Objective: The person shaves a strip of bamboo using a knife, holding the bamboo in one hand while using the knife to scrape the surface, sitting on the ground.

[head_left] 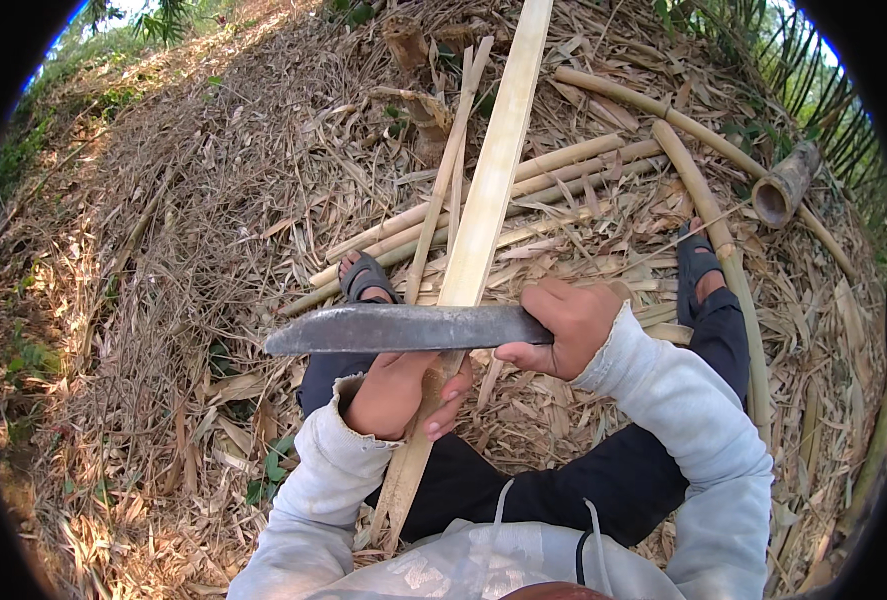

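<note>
A long, pale split bamboo strip (493,165) runs from between my legs up past the top of the picture. My left hand (395,398) is closed around its lower part, fingers wrapped over the right edge. In my right hand (575,328) is a machete (403,329), gripped at the handle, which the fingers hide. The dark, broad blade lies level across the strip, just above my left hand, its tip pointing left. Whether the edge touches the bamboo I cannot tell. Below my left hand, the strip's lower end looks split.
Several bamboo poles (543,165) lie on the ground ahead, behind my sandalled feet. A thick hollow bamboo piece (785,184) rests at the far right, near a long pole (708,190). Cut stumps (418,115) stand at the top. Dry leaves and shavings (223,200) cover the slope.
</note>
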Motion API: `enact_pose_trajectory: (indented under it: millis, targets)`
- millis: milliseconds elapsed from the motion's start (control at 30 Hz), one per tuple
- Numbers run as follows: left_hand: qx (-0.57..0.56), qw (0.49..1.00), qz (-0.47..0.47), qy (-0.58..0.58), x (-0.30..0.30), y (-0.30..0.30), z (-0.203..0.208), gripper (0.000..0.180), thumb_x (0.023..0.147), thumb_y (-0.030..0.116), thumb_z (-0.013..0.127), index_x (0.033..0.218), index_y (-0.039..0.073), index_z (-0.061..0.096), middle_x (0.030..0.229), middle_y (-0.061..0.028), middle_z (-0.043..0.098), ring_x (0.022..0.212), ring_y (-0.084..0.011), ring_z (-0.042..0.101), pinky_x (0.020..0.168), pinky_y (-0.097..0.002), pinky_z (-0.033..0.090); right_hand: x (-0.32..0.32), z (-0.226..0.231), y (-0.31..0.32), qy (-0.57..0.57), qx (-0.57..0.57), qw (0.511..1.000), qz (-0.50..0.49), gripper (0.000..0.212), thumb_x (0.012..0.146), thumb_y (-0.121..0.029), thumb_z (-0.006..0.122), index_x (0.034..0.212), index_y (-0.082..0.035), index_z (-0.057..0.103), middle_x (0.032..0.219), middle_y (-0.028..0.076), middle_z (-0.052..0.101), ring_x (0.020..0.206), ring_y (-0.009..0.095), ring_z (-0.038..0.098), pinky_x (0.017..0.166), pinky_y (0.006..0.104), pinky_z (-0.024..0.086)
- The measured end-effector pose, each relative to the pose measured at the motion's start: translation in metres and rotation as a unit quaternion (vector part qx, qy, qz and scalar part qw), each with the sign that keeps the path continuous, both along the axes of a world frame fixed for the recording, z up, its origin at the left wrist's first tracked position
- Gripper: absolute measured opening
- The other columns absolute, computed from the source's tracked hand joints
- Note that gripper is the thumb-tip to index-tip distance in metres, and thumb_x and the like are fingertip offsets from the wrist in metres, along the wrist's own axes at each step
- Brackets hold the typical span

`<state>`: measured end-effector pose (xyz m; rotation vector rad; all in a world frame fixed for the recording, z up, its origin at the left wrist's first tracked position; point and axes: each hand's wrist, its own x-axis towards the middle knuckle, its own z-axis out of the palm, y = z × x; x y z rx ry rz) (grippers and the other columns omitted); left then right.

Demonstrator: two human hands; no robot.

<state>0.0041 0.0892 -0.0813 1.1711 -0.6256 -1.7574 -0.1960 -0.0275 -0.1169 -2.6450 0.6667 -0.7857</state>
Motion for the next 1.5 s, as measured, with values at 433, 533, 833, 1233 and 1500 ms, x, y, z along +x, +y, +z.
enact_pose_trajectory:
  millis: [433,533,833,1233,1500]
  targets:
    - [0.019,0.998,-0.052,-0.02,-0.004,0.005,-0.004,0.028,0.105,0.034,0.037,0.11,0.008,0.046,0.06,-0.0045,0.043,0.034,-0.0135,0.037,0.033,-0.0266,0.035,-0.008,-0.004,-0.009,-0.001,0.003,1.0,-0.025,0.055,0.084,-0.06,0.061,0.08,-0.005,0.057,0.068,0.013,0.057,0.058,0.035,0.06,0.054,0.0422,0.05]
    - [0.019,0.999,-0.05,-0.006,0.003,0.007,-0.005,0.027,0.105,0.03,0.036,0.107,0.006,0.048,0.062,-0.005,0.043,0.036,-0.0144,0.037,0.035,-0.0281,0.034,-0.005,0.004,-0.009,0.036,-0.045,0.998,0.002,0.058,0.076,-0.064,0.066,0.079,-0.007,0.057,0.071,0.01,0.059,0.057,0.032,0.062,0.052,0.0407,0.052]
    - [0.021,0.997,-0.064,-0.039,-0.005,0.005,0.01,0.025,0.105,0.035,0.036,0.104,0.012,0.044,0.058,-0.0024,0.039,0.032,-0.0109,0.034,0.03,-0.0251,0.033,-0.036,0.02,-0.073,0.051,0.12,0.968,-0.216,0.065,0.09,-0.068,0.044,0.084,-0.006,0.065,0.065,0.015,0.061,0.064,0.035,0.064,0.062,0.0436,0.052]
    - [0.005,0.995,-0.047,-0.083,-0.001,0.016,0.003,0.023,0.106,0.033,0.034,0.102,0.012,0.042,0.057,-0.0021,0.038,0.031,-0.0102,0.034,0.03,-0.0246,0.033,-0.022,-0.01,-0.081,0.055,-0.032,0.991,-0.117,0.065,0.088,-0.068,0.045,0.081,-0.005,0.059,0.073,0.015,0.063,0.066,0.035,0.063,0.062,0.0436,0.052]
    - [0.015,0.994,-0.082,-0.072,0.007,0.028,-0.006,0.025,0.105,0.032,0.034,0.11,0.009,0.041,0.055,-0.0031,0.037,0.031,-0.0114,0.034,0.029,-0.0256,0.033,-0.038,0.01,-0.09,0.043,0.106,0.981,-0.157,0.071,0.092,-0.07,0.035,0.085,-0.007,0.066,0.072,0.017,0.064,0.071,0.036,0.065,0.068,0.0443,0.052]
